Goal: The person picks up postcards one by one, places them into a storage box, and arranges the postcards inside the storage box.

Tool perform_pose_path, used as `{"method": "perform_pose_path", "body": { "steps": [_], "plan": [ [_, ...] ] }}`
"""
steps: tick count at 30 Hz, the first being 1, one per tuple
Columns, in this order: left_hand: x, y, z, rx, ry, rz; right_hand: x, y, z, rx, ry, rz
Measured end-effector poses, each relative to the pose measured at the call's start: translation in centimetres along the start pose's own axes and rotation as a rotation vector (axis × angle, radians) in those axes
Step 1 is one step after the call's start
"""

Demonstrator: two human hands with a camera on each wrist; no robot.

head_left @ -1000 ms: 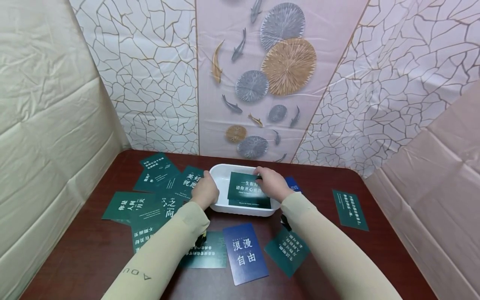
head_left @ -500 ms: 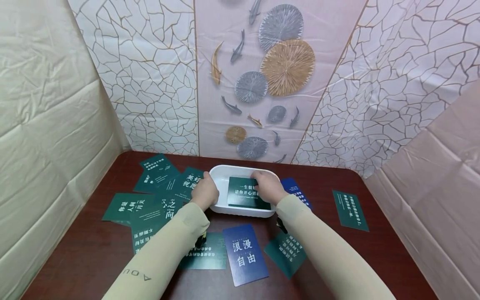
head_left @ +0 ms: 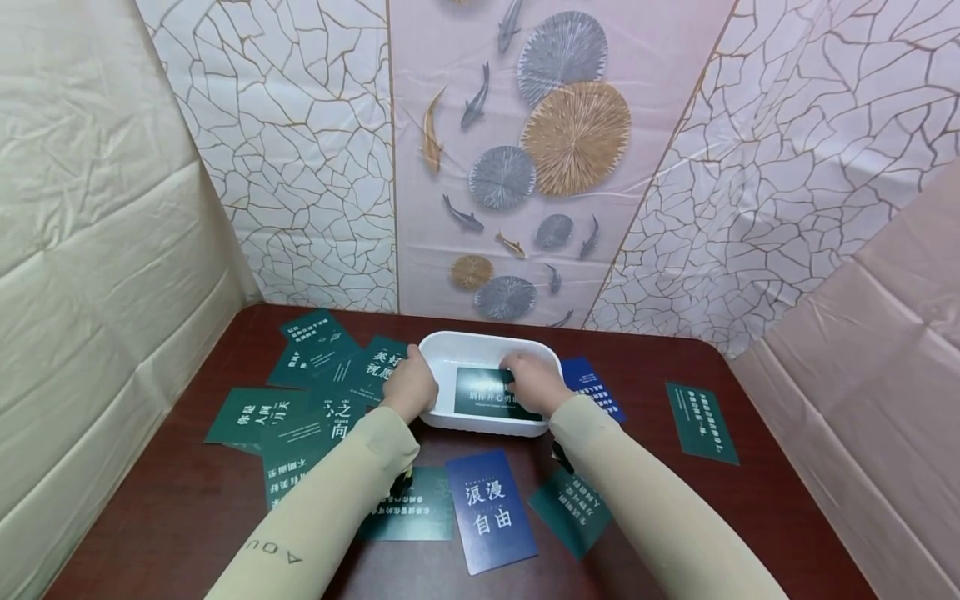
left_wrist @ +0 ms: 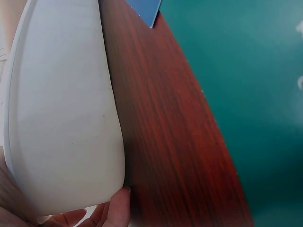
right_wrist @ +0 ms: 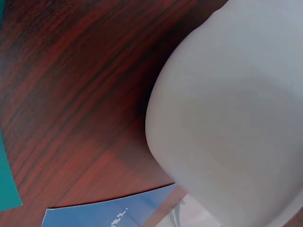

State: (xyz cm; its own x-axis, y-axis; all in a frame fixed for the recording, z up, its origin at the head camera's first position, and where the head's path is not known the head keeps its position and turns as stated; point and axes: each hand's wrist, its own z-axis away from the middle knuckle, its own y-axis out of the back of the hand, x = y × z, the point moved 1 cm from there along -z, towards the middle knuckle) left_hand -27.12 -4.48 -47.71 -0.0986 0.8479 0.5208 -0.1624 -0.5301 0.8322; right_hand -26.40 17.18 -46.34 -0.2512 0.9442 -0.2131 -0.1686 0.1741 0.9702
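My left hand (head_left: pixel 409 385) grips the left end of a white plastic tray (head_left: pixel 450 341). The left wrist view has its fingertips (left_wrist: pixel 119 208) curled under that end of the tray (left_wrist: pixel 61 104). Inside the tray is a green card (head_left: pixel 476 405) with white lettering, low against the bottom. My right hand (head_left: pixel 536 383) reaches over the tray's right side and pinches this card near its upper right; the fingertips are partly hidden. Only the tray's outer wall (right_wrist: pixel 227 113) fills the right wrist view, so the hand's hold does not show there.
Several overlapping green cards (head_left: pixel 300 429) lie on the dark red table (head_left: pixel 645 367) at left. A blue card (head_left: pixel 491 512) and a green card (head_left: pixel 573 512) lie in front of the tray. Another blue card (head_left: pixel 592 387) sits to its right, and a green card (head_left: pixel 702 423) farther right.
My right hand has moved down and slightly left into the tray, lowering the green card toward the bottom. The blue card at right shows more. My left hand keeps its place.
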Motion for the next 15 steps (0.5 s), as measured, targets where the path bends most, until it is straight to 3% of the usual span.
{"method": "perform_pose_path", "body": {
  "steps": [15],
  "plan": [
    [-0.05, 0.0, 0.12, -0.001, -0.002, 0.001, -0.04, -0.51, -0.08, -0.025, 0.001, 0.001]
  ]
}}
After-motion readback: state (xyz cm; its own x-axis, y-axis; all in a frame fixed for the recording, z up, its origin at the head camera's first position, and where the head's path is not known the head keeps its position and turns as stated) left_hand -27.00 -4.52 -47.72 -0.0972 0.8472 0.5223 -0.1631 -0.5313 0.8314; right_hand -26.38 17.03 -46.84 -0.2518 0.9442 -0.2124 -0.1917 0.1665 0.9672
